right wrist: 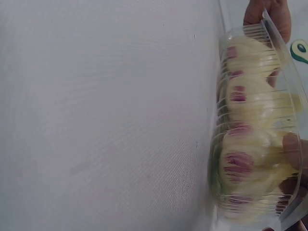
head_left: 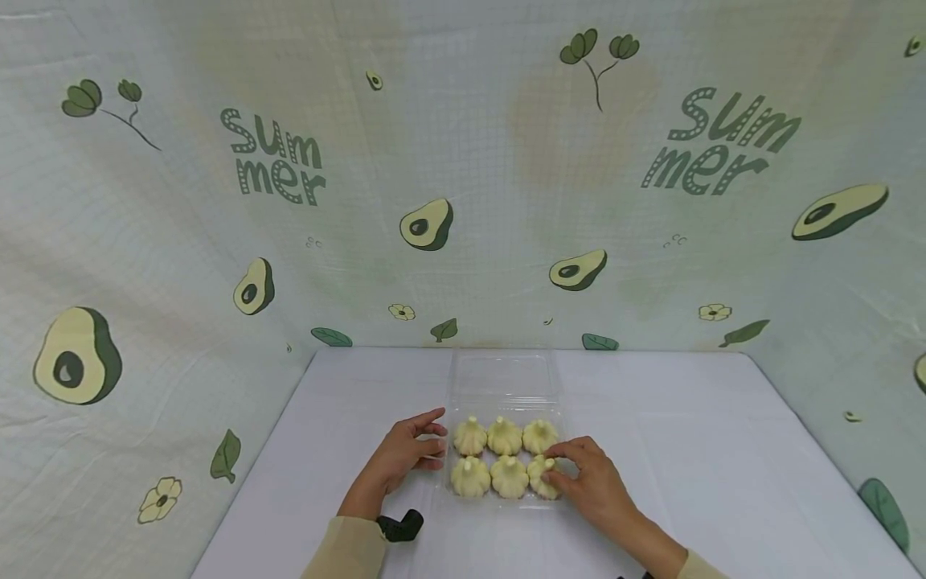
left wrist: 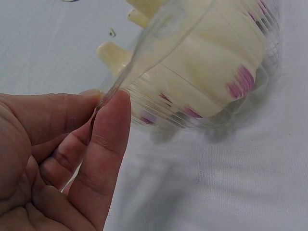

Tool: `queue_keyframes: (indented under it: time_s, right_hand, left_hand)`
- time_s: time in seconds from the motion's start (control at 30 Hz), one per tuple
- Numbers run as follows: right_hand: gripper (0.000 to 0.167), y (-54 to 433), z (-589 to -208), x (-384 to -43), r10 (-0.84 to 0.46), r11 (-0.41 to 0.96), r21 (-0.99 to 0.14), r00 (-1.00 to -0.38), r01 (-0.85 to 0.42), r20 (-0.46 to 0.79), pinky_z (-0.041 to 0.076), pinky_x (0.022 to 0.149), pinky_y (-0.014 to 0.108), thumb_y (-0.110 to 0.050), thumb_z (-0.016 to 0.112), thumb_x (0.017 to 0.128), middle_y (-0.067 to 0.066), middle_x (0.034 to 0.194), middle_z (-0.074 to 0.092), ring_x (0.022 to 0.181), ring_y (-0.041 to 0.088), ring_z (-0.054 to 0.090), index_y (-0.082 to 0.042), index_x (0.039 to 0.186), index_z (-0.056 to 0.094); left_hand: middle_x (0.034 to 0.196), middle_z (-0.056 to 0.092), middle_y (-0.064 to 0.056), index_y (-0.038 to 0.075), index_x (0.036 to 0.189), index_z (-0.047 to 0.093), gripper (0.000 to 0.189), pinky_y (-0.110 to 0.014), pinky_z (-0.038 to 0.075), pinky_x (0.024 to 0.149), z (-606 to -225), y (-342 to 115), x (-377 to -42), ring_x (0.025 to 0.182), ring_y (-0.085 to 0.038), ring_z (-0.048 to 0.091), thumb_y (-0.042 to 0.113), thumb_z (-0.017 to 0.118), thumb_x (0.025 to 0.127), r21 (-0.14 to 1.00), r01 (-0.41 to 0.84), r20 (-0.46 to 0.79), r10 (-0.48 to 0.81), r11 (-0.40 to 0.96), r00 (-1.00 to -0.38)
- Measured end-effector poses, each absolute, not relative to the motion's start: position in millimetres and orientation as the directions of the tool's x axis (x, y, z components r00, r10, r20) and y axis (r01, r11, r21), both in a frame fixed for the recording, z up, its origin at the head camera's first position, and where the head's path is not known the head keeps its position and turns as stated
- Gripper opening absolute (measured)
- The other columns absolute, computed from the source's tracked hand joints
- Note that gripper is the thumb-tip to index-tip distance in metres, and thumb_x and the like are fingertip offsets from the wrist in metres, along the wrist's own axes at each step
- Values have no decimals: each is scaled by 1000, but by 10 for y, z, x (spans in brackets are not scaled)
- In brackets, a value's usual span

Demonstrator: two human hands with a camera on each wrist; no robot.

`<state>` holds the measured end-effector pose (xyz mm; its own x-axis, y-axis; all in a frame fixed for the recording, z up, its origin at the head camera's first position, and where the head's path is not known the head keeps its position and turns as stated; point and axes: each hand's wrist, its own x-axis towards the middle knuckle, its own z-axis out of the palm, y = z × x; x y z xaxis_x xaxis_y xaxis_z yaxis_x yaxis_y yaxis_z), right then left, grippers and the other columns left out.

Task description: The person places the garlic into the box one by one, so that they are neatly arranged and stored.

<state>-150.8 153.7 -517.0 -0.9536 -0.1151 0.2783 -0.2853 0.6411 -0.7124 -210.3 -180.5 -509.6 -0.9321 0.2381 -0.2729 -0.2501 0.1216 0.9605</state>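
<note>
A clear plastic clamshell box (head_left: 504, 378) lies with its lid folded back, away from the person. Garlic bulbs fill its tray in two rows, stems up, with purple streaks low on their sides. At the tray's left side, my left hand (head_left: 405, 454) pinches the thin rim (left wrist: 126, 73) between thumb and fingers, as the left wrist view shows. My right hand (head_left: 596, 486) grips the front right garlic bulb (head_left: 538, 476) between thumb and fingers. That bulb sits within the tray, partly covered by the fingertips. The right wrist view shows the ridged tray wall (right wrist: 219, 166) from the side.
A white cloth covers the table (head_left: 673, 434) under the box. Behind and at both sides hangs a pale curtain (head_left: 477, 145) printed with avocados, leaves and lettering. A black strap (head_left: 401, 527) is on the left wrist.
</note>
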Motion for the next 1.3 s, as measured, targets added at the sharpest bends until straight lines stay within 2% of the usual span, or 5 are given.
queue_keyframes:
  time_s: [0.4,0.53,0.73,0.93,1.3]
  right_hand:
    - [36,1577,-5169,-1510,-133,598,-754,-961,-272,241,57,88,37,-26,92,80,-14,110,66,108,21,66,-24,112,77]
    - [29,1594,-5147,-1518,-98,549,-803,-972,-231,213,56,88,33,-31,87,88,-14,111,70,106,20,66,-26,114,75]
    - [19,1628,-5125,-1604,-3,400,-888,-969,-226,245,56,82,23,-15,72,101,6,110,76,96,5,64,-8,118,73]
    - [39,1664,-5107,-1764,56,266,-949,-980,-169,191,59,65,26,6,70,95,22,119,61,83,3,60,3,133,63]
    - [63,1723,-5068,-1985,52,146,-983,-993,110,-104,57,60,29,12,61,90,16,125,42,81,11,55,0,150,48]
  left_hand:
    - [128,60,-16,6,161,44,70,-32,66,76,-5102,-1804,-2094,90,-17,68,-2,71,97,962,-250,-270,240,112,-932]
    - [129,60,-17,6,161,44,70,-32,66,76,-5103,-1802,-2092,91,-17,68,-1,71,97,962,-249,-269,238,112,-933]
    - [129,60,-16,7,160,45,69,-32,66,75,-5104,-1800,-2088,90,-18,67,-1,72,97,962,-249,-270,231,115,-935]
    - [129,60,-17,7,160,45,69,-32,66,75,-5102,-1798,-2087,90,-18,67,-1,71,97,962,-248,-269,231,117,-935]
    - [129,60,-17,6,160,44,69,-31,65,75,-5103,-1796,-2095,90,-18,67,-1,71,97,962,-247,-268,234,116,-935]
